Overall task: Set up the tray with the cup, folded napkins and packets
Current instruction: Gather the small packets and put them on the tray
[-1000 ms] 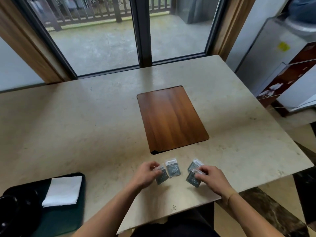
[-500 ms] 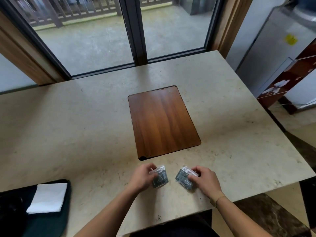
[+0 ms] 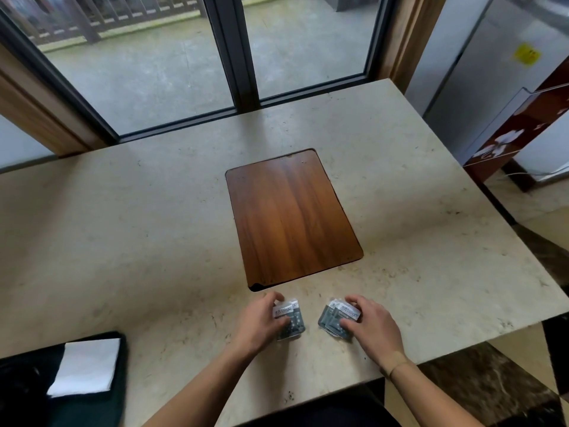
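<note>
The stone table (image 3: 154, 241) spreads wide ahead of both hands, with a wooden inset panel (image 3: 292, 217) lying just beyond the fingertips, its long axis running away from the person. Far to the left of the left hand (image 3: 261, 325), at the near table edge, sits the dark tray (image 3: 118, 380), partly out of frame, with a folded white napkin (image 3: 86, 368) lying flat on it. No cup can be made out with certainty in the dark area at the tray's left.

The left hand is curled over a small stack of packets (image 3: 291, 322), thumb and fingers closed around its sides, the stack resting on the table. The right hand (image 3: 369, 328) is likewise cupped over a second stack of packets (image 3: 337, 318), fingers pinching its top corner. The two stacks lie near each other, apart, tilted toward one another.

The relation that matters: the tray lies well to the left of both hands, so the left hand is the nearer one, and the likely carry is a leftward sweep along the near edge. The table between hand and tray looks bare, giving open room. The near edge is close behind the wrists, so a loose packet could slip off.
</note>
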`<state>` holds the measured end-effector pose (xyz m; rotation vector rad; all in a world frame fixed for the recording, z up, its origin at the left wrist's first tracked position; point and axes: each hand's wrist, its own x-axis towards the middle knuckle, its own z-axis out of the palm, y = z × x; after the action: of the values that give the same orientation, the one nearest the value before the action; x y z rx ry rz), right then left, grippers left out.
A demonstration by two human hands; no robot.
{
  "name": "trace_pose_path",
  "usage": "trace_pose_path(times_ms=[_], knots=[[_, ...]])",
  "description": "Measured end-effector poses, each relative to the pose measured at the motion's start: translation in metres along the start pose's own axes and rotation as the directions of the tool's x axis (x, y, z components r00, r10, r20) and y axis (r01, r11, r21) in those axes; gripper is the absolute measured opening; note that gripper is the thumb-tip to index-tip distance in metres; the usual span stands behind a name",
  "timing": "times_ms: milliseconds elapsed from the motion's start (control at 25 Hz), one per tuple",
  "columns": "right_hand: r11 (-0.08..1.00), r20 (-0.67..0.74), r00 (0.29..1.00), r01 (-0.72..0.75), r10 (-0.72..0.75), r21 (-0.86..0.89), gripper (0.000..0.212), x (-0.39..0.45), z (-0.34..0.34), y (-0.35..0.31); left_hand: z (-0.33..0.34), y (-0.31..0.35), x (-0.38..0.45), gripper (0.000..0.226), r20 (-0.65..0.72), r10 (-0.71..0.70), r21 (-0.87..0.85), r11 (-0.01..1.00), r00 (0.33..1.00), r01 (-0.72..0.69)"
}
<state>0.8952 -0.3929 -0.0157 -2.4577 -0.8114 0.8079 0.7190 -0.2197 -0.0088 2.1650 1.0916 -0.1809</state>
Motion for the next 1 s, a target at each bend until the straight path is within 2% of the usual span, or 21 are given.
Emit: trace_pose_path(times_ms=[320,480,1000], knots=[[0.993,-0.017,1.0,0.018,-0.02,-0.118,0.036,0.005,-0.001,-0.013,-0.002,-0.001,0.003,0.027,0.01,-0.012,0.051,0.999,1.0,0.012],[0.99,0.004,1.0,0.001,-0.001,-0.138,0.026,0.007,-0.001,-0.016,-0.002,-0.001,0.006,0.026,0.038,-0.029,0.001,1.0,0.999,0.029],[0.993,0.105,0.994,-0.007,0.02,-0.121,0.018,0.01,-0.003,-0.022,-0.001,-0.002,0.009,0.028,0.096,-0.044,-0.117,0.992,0.994,0.056]])
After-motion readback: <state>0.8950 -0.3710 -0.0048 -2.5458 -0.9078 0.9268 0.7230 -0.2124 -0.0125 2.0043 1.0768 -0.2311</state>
